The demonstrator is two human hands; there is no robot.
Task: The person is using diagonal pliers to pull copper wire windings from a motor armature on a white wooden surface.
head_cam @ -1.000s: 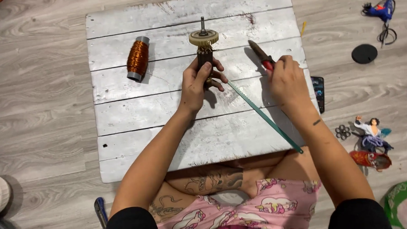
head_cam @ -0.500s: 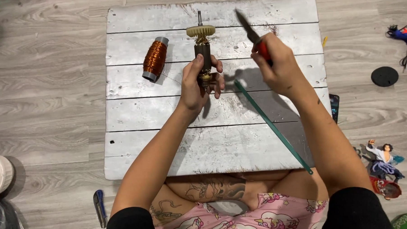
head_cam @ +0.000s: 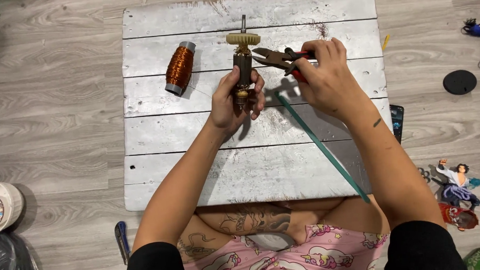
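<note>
I'm sitting cross-legged at the six o'clock edge of a white plank board [head_cam: 198,168], and my left hand [head_cam: 233,100] is wrapping around the lower end of a motor armature [head_cam: 243,63], fingers clamped shut on it. I'm holding it upright above the middle of the board, its cream plastic gear at the twelve o'clock end and a thin steel shaft poking out past that. My right hand [head_cam: 328,76] is sitting at three o'clock from the armature, closed tight around the red handles of a pair of cutting pliers [head_cam: 277,58]. The pliers are pointing toward nine o'clock, and the dark nose is coming in just beside the armature, right under the gear; whether the tips are actually touching it I can't tell. The two hands are apart, with the pliers bridging the gap between them.

Over at nine o'clock from the armature, a spool of copper wire [head_cam: 180,68] is lying on the board, well apart from my fingers. A long green strip [head_cam: 320,145] is running from under my right hand down toward five o'clock, ending at the board's near corner. Off the board, on the wooden floor, a black round disc [head_cam: 460,82] is resting at three o'clock, and a small figurine [head_cam: 457,183] is lying at four o'clock.
</note>
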